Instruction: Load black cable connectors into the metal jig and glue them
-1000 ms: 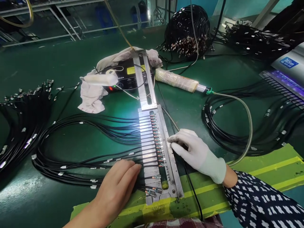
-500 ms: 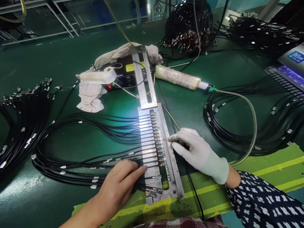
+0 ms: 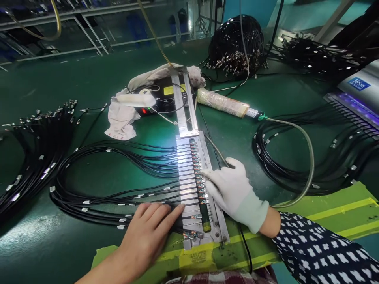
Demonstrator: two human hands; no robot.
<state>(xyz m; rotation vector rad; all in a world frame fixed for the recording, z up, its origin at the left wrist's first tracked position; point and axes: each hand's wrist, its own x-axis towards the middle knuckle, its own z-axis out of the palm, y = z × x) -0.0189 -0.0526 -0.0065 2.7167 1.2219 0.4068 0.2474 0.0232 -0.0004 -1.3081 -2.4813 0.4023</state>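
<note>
My bare left hand [image 3: 148,228] lies over black cables [image 3: 118,152], with its thumb apart from the fingers and touching the left edge of a slotted metal fixture [image 3: 185,185]. Some fingertips are hidden. Small connectors [image 3: 195,159] on the cable ends sit in a row along the fixture's slot. My right hand [image 3: 233,193], in a white glove, has its index finger stretched out to the middle of that row, thumb apart below it. No object shows between these fingers. Near the fixture's lower end, a few loose connectors [image 3: 192,235] lie close together.
A metal frame [image 3: 185,102] stands beyond the fixture, before a black control box [image 3: 166,103] draped with white cloth [image 3: 121,120]. A wrapped tool [image 3: 222,101] with a hose lies to the right. Cable bundles [image 3: 38,150] flank the work; a 365nm lamp unit [image 3: 361,85] glows purple.
My right hand has moved left, from the fixture's right rail onto the connector row. My left hand stays at the fixture's left edge. The camera view has shifted slightly.
</note>
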